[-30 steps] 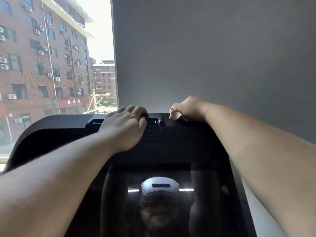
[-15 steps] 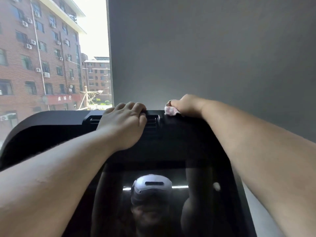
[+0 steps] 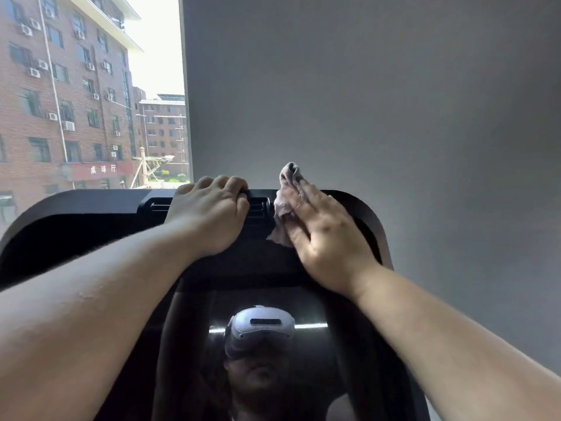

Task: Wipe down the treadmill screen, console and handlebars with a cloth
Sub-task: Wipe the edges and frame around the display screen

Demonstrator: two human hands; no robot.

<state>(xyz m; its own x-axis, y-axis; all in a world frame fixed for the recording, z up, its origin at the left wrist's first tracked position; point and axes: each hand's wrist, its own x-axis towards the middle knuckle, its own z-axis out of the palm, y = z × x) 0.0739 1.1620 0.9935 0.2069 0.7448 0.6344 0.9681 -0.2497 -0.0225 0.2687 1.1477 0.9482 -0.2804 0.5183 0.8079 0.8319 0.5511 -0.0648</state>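
The black treadmill console fills the lower half of the view, with its glossy dark screen below reflecting a person in a headset. My left hand grips the console's top edge over the vent slots, fingers curled over the rim. My right hand lies flat with straight fingers on the upper right face of the console, pressing a pale pinkish cloth against it. One corner of the cloth sticks up above the top edge. No handlebars are in view.
A grey wall stands right behind the console. A window at the upper left looks out on red brick buildings.
My right hand has come off the top edge, where it gripped the cloth, and moved down onto the console's upper face, fingers now flat over the cloth. My left hand has stayed put.
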